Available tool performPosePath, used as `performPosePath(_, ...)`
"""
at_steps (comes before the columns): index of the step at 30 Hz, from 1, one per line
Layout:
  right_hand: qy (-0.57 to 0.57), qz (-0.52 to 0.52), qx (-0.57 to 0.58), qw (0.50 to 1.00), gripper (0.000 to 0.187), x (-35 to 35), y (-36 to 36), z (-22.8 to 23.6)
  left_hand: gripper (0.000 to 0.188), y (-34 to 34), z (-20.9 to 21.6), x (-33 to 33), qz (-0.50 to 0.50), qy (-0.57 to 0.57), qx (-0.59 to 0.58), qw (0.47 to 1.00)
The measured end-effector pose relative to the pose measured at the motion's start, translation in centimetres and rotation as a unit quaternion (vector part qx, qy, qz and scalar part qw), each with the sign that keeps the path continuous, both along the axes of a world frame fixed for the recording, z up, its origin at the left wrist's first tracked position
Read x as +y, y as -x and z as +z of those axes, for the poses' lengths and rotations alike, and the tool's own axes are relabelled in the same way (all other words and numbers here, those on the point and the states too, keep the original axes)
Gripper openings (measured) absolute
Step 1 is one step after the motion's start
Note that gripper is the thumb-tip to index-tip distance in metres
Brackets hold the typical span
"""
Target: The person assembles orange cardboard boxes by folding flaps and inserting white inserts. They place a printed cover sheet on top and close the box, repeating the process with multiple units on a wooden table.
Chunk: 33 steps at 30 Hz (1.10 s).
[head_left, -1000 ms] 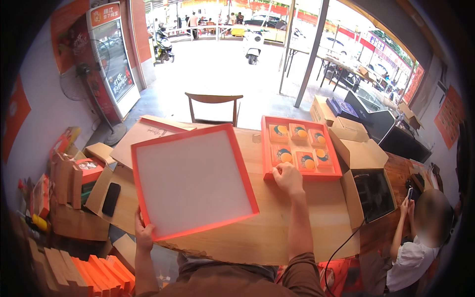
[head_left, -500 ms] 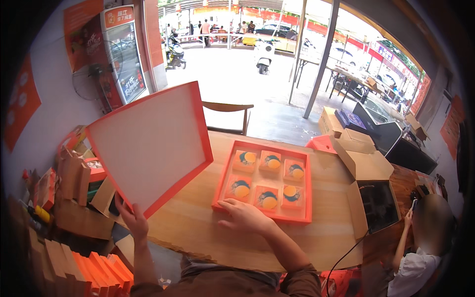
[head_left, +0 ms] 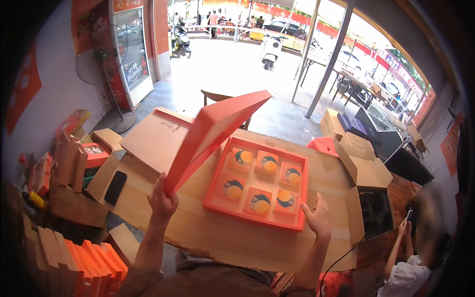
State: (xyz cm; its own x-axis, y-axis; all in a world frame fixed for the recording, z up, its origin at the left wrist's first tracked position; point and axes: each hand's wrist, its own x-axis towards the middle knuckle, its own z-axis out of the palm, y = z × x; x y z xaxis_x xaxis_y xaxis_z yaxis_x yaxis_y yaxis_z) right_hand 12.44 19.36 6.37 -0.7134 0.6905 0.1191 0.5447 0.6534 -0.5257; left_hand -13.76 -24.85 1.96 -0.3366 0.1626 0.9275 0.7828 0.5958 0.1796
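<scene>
My left hand point(head_left: 162, 200) grips a red box lid point(head_left: 210, 131) by its near lower corner and holds it tilted, nearly on edge, over the table left of the box. The open red box point(head_left: 253, 221) lies on the wooden table, its walls standing low around several small square packages. Each package point(head_left: 260, 202) has a dark blue and yellow round print on top. My right hand point(head_left: 318, 218) is open beside the box's near right corner, thumb and fingers apart, with nothing in it. Whether the thumb touches the box wall, I cannot tell.
A flat box point(head_left: 153, 137) and a black phone point(head_left: 115, 188) lie to the left. An open carton point(head_left: 378, 208) stands at the right with a cable beside it. A person point(head_left: 408, 272) holding a phone sits at the far right. A chair point(head_left: 212, 96) stands beyond the table.
My left hand has swung the lid rightward and turned it from facing me to nearly edge-on. My right hand has moved from the box's near left edge to its right side and opened.
</scene>
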Motion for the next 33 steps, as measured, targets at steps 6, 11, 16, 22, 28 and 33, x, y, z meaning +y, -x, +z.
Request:
performPosePath(6,0.281,0.088,0.161,0.942,0.073,4.2,1.5,-8.5,0.054,0.7,2.3,3.3,-0.056,0.055,0.023,0.997)
performPosePath(11,0.355,0.074,0.271,0.891,0.061,4.2,2.1,-11.3,0.024,-1.4,3.7,6.7,-0.123,0.110,0.075,0.983)
performPosePath(16,0.321,0.046,0.312,0.893,0.054,3.2,2.7,-12.1,0.021,-2.8,2.0,8.4,-0.186,0.181,0.110,0.960)
performPosePath(22,0.283,0.050,0.353,0.891,0.044,2.3,3.2,-11.3,0.024,-3.2,0.8,9.4,-0.260,0.243,0.090,0.930)
performPosePath(28,0.385,0.057,0.390,0.834,0.047,1.5,3.0,-11.2,0.040,-3.3,0.9,8.7,-0.283,0.198,-0.085,0.935)
performPosePath(33,0.368,0.050,0.375,0.849,0.052,1.1,3.1,-11.3,0.054,-1.0,-1.7,7.9,-0.233,-0.062,-0.464,0.852)
